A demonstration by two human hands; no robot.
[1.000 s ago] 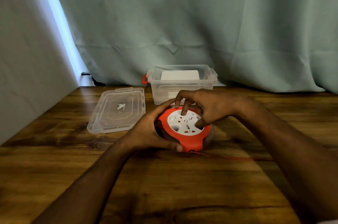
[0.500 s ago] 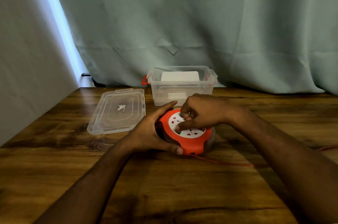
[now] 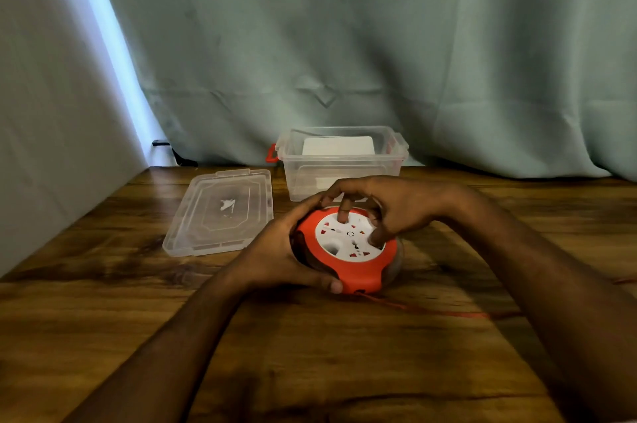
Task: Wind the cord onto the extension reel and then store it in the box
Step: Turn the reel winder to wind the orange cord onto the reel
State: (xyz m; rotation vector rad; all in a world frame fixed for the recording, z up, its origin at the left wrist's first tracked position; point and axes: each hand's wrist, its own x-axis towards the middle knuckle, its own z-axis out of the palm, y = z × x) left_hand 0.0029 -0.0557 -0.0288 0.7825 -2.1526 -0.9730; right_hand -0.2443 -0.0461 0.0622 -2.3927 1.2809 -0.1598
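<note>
Winding: round orange-and-white plastic extension reel sits flat on the wooden tabletop, just in front of the clear plastic storage box.
Left hand: fingers curled round the reel's left rim, thumb at the near edge, steadying it.
Right hand: fingertips pressed on the white socket face, one finger dipped into a recess; looks set to turn the hub.
Cord: thin orange cord trails right from the reel's near side, lying on the tabletop, not yet wound in.
Handling: reel likely light, rigid, smooth-sided; best held by the orange rim. Cord limp, may snag.
Lid: clear flat plastic lid lies left of the box, apart from it.
Box: open, something white inside.
</note>
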